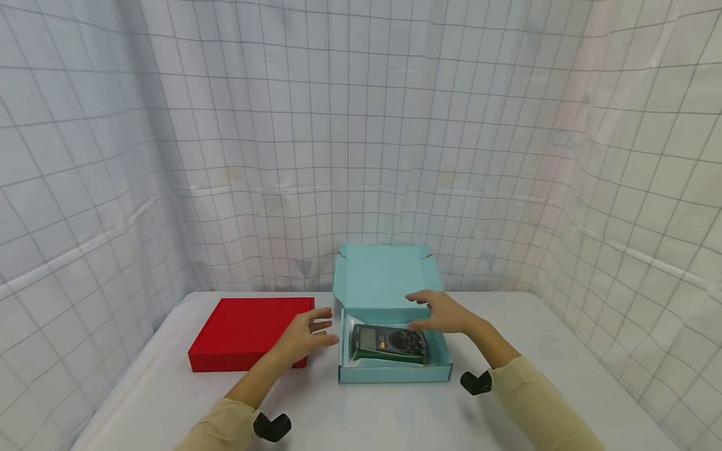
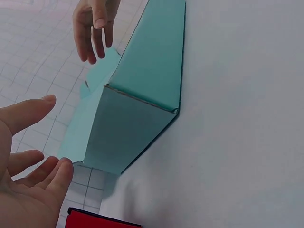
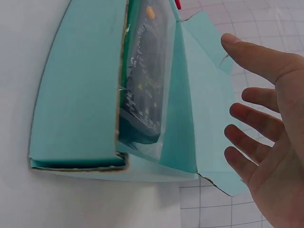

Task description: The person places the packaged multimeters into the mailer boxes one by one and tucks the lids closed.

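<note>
- Right hand (image 1: 444,313) hovers over the right side of the teal box, fingers spread and a little bent, holding nothing; its thumb is near the meter (image 1: 389,343).
- Meter: lies face up inside the box, wrapped in a clear bag (image 3: 167,111). Its long axis runs left to right in the head view, the right end turned slightly toward the person. The screen (image 1: 368,339) end points left; the dial (image 1: 398,341) sits toward the right end.
- Box (image 1: 395,374): stands open on the desk (image 1: 406,416), its long side running the same way as the meter. The lid (image 1: 389,275) is raised along the far edge and leans back.
- Left hand (image 1: 304,338): just left of the box, fingers spread and pointing toward it, nothing held; I cannot tell whether a fingertip brushes the box.
- Red box (image 1: 248,332): shut, to the left of the teal one and apart from it, long axis also left to right; the left hand partly covers its right edge.
- Outward: pale sleeves (image 1: 541,401) on both arms, each with a black device (image 1: 476,383) beside the cuff; beyond the desk, a white curtain (image 1: 372,138) with a grid pattern.
</note>
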A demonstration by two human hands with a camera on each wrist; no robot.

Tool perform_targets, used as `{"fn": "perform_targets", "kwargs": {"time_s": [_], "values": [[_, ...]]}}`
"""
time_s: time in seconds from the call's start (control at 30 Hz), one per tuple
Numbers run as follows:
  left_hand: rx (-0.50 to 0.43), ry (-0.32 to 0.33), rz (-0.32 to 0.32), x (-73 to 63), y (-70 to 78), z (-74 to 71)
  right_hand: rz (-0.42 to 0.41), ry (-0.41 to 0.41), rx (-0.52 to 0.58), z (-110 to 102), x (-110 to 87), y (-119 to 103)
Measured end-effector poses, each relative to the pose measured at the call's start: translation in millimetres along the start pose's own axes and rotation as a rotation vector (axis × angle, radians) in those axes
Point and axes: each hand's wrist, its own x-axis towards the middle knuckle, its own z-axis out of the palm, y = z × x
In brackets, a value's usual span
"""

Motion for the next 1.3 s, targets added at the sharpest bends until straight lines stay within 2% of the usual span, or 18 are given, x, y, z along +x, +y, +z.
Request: {"fn": "perform_targets", "kwargs": {"time_s": [0.2,0.4,0.67,0.87,1.0,1.13,1.3], "values": [[0.003,0.06,-0.021,17.4,0.2,-10.8,0.042,0.089,0.025,-15,1.2,3],[0.016,0.097,-0.043,37.8,-0.1,-17.6,0.061,0.177,-0.016,-29,2.4,14],[-0.024,0.11,-0.086,63.1,-7.7,-19.0,0.151,0.243,-0.011,-37,0.8,36],[-0.019,0.106,-0.077,83.9,-10.6,-20.6,0.202,0.33,-0.017,-35,7.1,48],[-0.048,0.102,-0.059,93.9,-11.0,-16.7,0.284,0.34,0.011,-33,10.7,52],[-0.088,0.121,-0.038,98.8,-12.0,-10.8,0.358,0.306,0.057,-26,14.8,58],[-0.147,0.1,-0.039,101.1,-16.2,-2.0,0.406,0.281,0.143,-18,16.5,63]]}}
